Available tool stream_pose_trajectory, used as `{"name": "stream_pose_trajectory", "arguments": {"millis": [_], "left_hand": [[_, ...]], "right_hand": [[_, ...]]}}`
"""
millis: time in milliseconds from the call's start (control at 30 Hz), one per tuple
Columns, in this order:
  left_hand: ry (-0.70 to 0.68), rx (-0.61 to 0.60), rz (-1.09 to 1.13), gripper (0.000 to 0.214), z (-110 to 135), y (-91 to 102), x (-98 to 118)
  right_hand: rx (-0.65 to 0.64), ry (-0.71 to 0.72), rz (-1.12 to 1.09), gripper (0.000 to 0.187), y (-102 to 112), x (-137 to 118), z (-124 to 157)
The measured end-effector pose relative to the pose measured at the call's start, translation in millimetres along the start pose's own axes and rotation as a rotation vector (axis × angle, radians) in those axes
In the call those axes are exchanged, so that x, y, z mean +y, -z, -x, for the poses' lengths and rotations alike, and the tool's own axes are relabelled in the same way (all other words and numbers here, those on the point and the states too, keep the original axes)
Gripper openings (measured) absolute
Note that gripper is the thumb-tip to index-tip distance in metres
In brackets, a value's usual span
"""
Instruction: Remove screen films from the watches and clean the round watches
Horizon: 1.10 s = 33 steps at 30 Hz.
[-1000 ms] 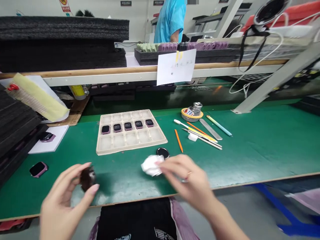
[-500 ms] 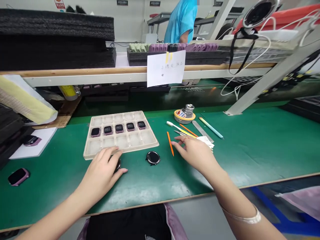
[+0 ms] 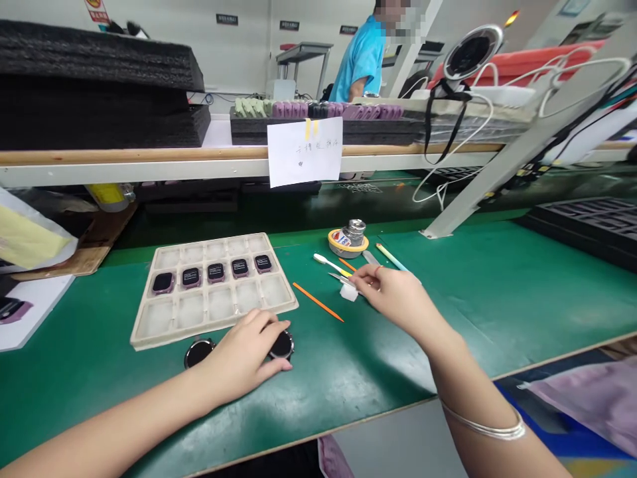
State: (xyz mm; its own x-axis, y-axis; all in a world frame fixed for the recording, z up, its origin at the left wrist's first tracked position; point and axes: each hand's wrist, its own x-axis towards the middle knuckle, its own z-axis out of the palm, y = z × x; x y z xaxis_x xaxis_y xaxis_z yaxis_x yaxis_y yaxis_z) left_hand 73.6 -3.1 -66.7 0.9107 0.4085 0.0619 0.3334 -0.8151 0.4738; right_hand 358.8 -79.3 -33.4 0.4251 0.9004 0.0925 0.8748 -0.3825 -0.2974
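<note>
My left hand (image 3: 251, 348) rests on the green bench, thumb and fingers curved around the edge of a round black watch (image 3: 283, 345) lying face up. A second round watch (image 3: 198, 352) lies beside my left wrist, partly covered by it. My right hand (image 3: 391, 289) has its fingertips pinched on a small white piece (image 3: 349, 292), paper or cloth. Close to those fingers lie a thin pointed blade tool (image 3: 338, 276) and a white-headed brush (image 3: 322, 259). Between my hands an orange stick (image 3: 318, 302) lies slanted on the bench.
A cream tray (image 3: 142, 332) beyond my left hand holds several square watches in its middle row. A yellow-rimmed bowl (image 3: 348, 251) with a metal-topped jar and a pale green pen (image 3: 391, 255) lie behind my right hand. A shelf (image 3: 199, 172) crosses above; a person in blue (image 3: 355, 63) stands beyond.
My left hand has shifted from one round watch to the other. My right hand has drawn the small white piece out from among the tools. The orange stick has turned more sideways.
</note>
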Motion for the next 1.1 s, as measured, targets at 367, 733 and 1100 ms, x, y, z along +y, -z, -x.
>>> {"name": "stream_pose_trajectory", "arguments": {"millis": [367,733,1100], "left_hand": [[0.166,0.085,0.280,0.051,46,-15.4,-12],[0.102,0.106,0.250,0.065,44,-9.7,-22],[0.147,0.040,0.273,0.055,43,-7.1,-8]], "right_hand": [[0.043,0.101,-0.089,0.014,-23,18,-1],[0.343,0.007,0.064,0.024,29,23,-91],[0.201,-0.030,0.189,0.026,25,20,-119]]}}
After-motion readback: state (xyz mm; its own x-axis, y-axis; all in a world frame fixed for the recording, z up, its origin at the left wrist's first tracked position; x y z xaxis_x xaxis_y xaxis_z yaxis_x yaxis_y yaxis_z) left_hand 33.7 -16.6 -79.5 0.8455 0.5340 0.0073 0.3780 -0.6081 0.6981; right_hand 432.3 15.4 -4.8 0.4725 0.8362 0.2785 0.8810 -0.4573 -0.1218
